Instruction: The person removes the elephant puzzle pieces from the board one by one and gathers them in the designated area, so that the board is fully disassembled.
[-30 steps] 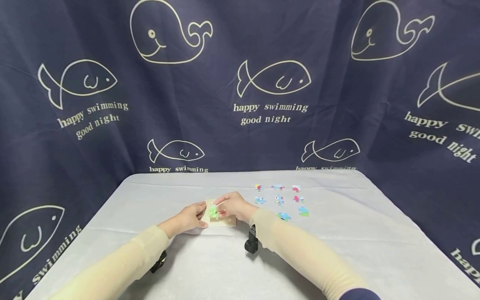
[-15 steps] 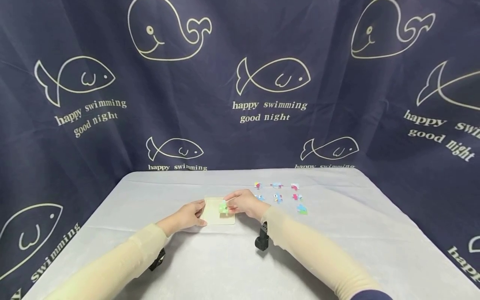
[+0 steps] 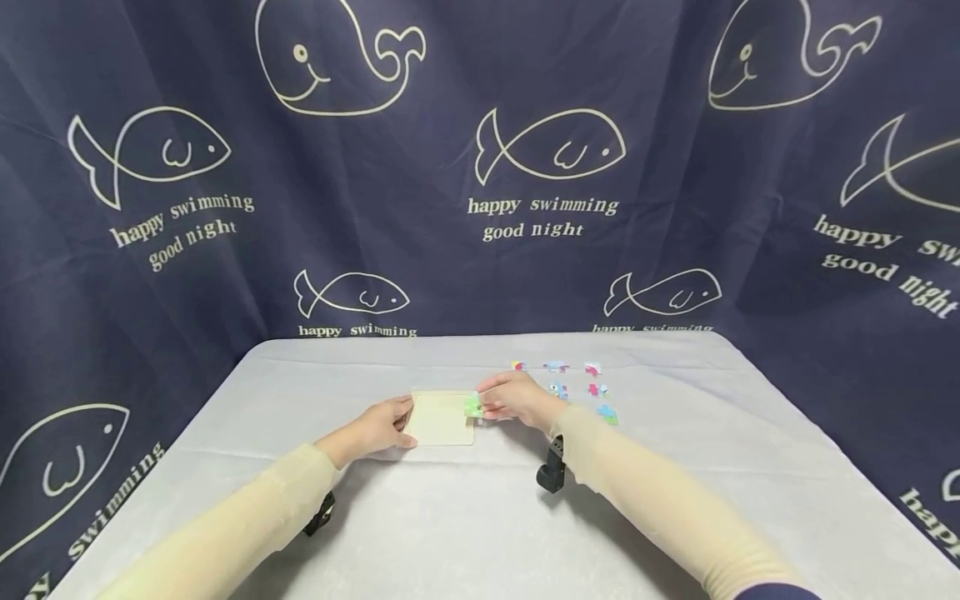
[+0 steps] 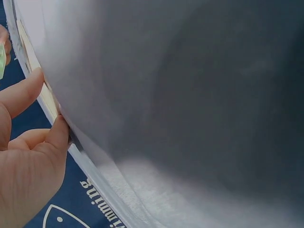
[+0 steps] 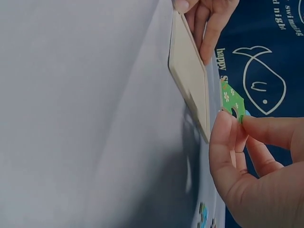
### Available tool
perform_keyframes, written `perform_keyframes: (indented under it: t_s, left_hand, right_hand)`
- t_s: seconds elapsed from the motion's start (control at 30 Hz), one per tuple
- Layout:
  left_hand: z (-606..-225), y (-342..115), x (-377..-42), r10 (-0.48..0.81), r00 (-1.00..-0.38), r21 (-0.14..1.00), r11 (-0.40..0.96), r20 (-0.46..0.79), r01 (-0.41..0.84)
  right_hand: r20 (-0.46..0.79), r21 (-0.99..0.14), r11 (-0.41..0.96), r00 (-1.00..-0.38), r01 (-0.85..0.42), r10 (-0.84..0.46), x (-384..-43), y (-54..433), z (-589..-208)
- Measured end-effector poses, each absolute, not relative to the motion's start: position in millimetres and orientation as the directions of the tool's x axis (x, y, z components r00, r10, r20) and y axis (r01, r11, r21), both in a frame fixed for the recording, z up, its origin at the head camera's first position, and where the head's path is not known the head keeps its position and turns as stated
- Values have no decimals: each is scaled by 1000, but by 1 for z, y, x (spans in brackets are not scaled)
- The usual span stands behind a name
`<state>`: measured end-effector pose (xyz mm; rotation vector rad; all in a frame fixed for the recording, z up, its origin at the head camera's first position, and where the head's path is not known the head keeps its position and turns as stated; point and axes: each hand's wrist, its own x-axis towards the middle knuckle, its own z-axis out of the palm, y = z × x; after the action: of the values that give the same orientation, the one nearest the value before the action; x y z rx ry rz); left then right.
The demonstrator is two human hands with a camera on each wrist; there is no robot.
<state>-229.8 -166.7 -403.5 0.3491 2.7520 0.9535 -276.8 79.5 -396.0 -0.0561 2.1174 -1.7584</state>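
A shallow pale wooden puzzle tray (image 3: 441, 423) lies flat on the table, its inside bare. At its left side my left hand (image 3: 377, 428) holds the edge, thumb near the front corner and fingers farther back; in the left wrist view the thumb and fingers (image 4: 57, 135) meet the tray's rim. Just over the tray's right edge, my right hand (image 3: 521, 397) pinches a green jigsaw piece (image 3: 472, 406) between thumb and fingertips. White flowers and a rounded notch show on that piece in the right wrist view, where it is tilted up above the tray (image 5: 189, 71).
Several loose jigsaw pieces (image 3: 558, 389) lie in rows at the back right, some hidden behind my right hand and sleeve. A blue and green piece (image 3: 607, 413) is nearest on that side. Behind the table (image 3: 360, 542) hangs a dark blue curtain (image 3: 435, 183) with fish drawings.
My right hand has moved right with the green jigsaw piece, from over the tray's middle to its right edge, uncovering the tray. My left hand stays at the left edge.
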Motion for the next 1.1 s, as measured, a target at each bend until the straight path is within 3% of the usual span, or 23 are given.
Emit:
perform_keyframes:
  t_s: [0.77,1.1]
  left_hand:
    - [-402,-171,-231,299,-949,613,770,-103,176]
    - [-403,-169,-230,305,-945,643,749,-120,161]
  right_hand:
    - [-260,-950,232,-939,208,-224,-288,135,-389]
    - [-357,-908,321,-900,270,-250,-286,151,-393]
